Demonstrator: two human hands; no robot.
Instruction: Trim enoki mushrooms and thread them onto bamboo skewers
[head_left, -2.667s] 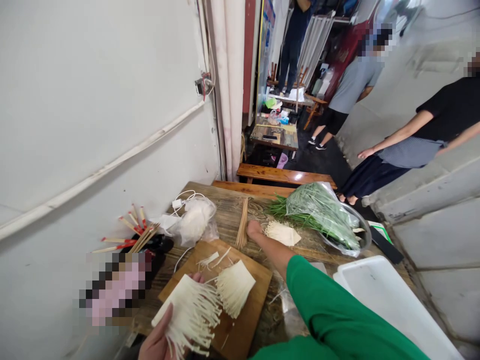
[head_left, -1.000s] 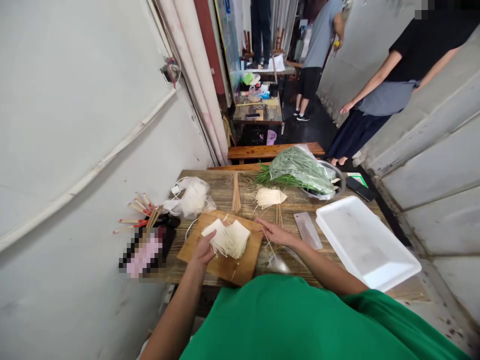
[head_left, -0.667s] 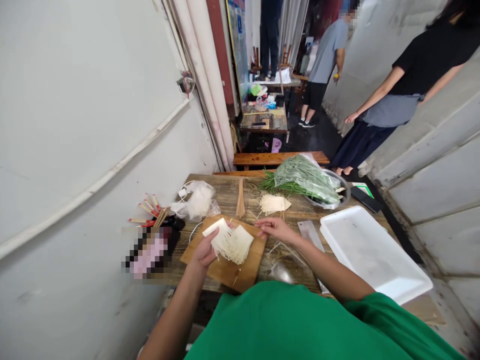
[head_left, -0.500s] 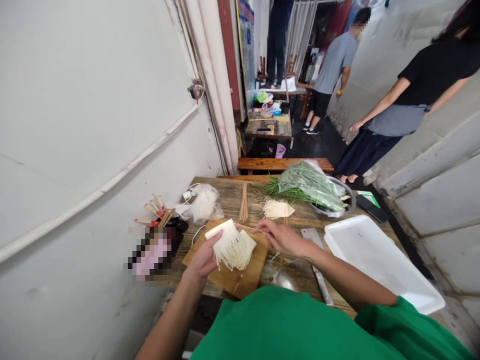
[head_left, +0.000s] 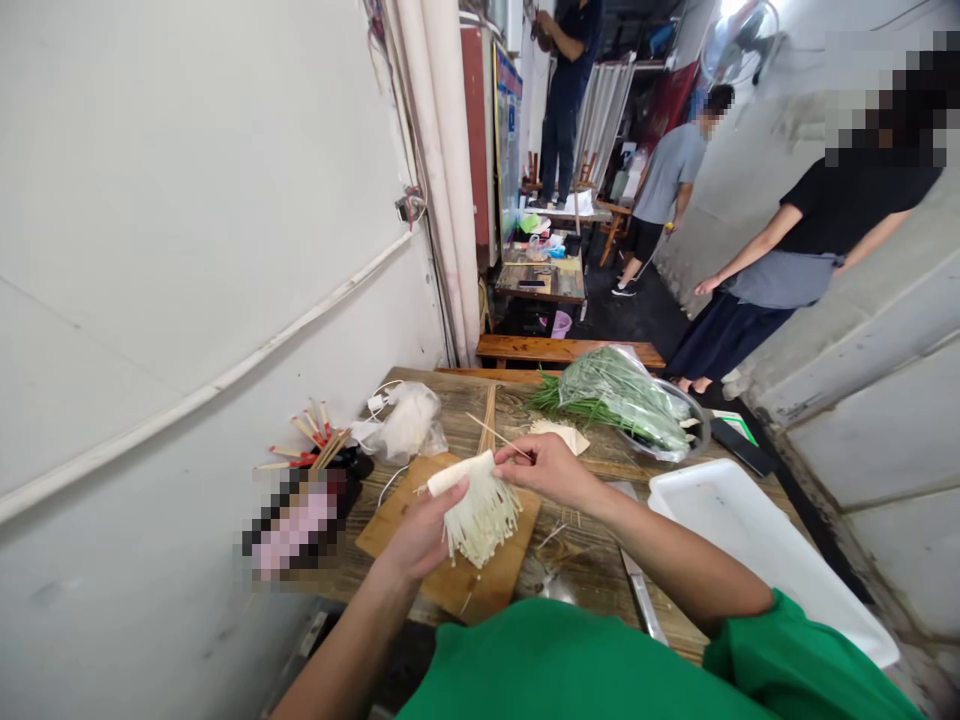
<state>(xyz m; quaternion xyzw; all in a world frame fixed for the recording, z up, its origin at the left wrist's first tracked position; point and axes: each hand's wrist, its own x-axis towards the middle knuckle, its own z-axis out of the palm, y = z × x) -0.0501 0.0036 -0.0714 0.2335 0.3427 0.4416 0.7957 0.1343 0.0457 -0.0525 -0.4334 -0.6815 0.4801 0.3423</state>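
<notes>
My left hand is closed around a flat sheaf of white enoki mushrooms, the thumb on its pale base and the thin stems fanning down. It is held above a wooden cutting board. In my right hand a thin wooden skewer is pinched, slanting up to the left. Those fingertips are close to the right end of the mushroom base; whether they touch it I cannot tell. Behind my right hand lie another piece of enoki, partly hidden, and a bundle of skewers.
A knife and a white tray are on the right. Bagged green vegetables fill a bowl behind. A plastic bag lies at left, near a holder of red-tipped sticks. Several people stand farther back.
My right hand has moved left to the mushroom base, and the skewer now points up-left. My left hand has turned the enoki so its base lies more level.
</notes>
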